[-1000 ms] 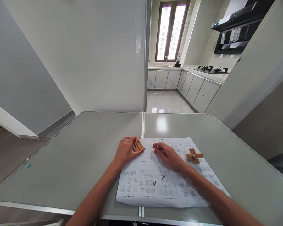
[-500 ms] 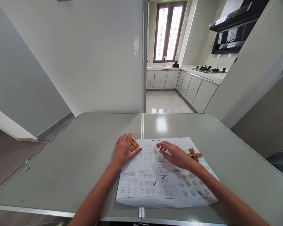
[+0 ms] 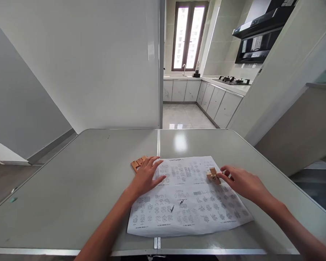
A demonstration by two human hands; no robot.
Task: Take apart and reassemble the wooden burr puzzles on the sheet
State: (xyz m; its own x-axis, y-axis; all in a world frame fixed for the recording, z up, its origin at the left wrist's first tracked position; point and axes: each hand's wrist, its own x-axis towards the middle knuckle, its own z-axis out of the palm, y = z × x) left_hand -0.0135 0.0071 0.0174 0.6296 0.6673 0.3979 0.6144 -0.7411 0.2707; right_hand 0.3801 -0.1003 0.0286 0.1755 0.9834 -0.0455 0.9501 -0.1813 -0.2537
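Observation:
On the printed sheet (image 3: 191,214), a small cluster of light wooden blocks (image 3: 214,177) sits near the right edge, with a dark mark on its front. My right hand (image 3: 243,183) comes in from the right; its thumb and fingertips pinch the cluster's right side and hide that end. Fingers spread, my left hand (image 3: 148,176) rests over the sheet's upper left edge with nothing in it. Just behind it lies a flat brown wooden piece with slots (image 3: 137,164), partly covered by the hand.
The sheet lies on a grey folding table (image 3: 84,188) with a metal seam down its middle. A small teal bit (image 3: 13,199) is near the table's left edge. Beyond the far edge stand a white wall panel (image 3: 119,65) and a doorway into a kitchen with cabinets (image 3: 179,90).
My right hand has moved right, from over the sheet's middle to the wooden block cluster, and closed on its side. My left hand has shifted off the slotted piece, uncovering more of it.

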